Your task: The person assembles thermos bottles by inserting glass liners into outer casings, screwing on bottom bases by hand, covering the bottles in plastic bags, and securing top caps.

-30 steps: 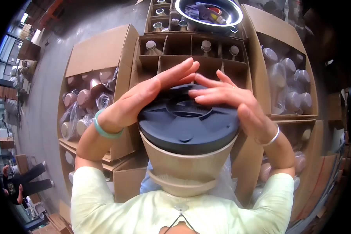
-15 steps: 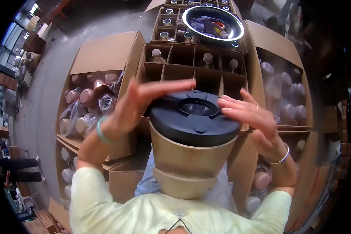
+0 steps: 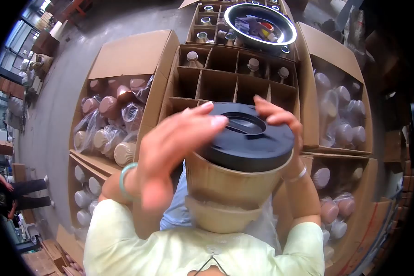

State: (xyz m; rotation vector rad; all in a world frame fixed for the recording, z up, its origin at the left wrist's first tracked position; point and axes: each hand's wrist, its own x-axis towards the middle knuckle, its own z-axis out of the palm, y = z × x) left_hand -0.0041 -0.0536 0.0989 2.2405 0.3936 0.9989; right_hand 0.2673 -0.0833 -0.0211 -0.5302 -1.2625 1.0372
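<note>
Head view: left hand (image 3: 165, 147), blurred and half open with nothing in its grip, hovers over the left of the lid (image 3: 257, 148); right hand (image 3: 283, 120) curls at the lid's upper right, its hold unclear. Below center, the tub (image 3: 232, 184) points its lidded end up-frame, long axis leaning slightly right. Divided box (image 3: 218, 85), upper center, sits beyond.

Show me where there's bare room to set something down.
Bare floor lies left of the left flapped carton. In the divided carton, the cell between the two leftmost capped bottles looks empty, as does the next, nearer row. Crowded: the steel basin, the side cartons of ribbed pieces, and the black lid between left hand and right hand.
</note>
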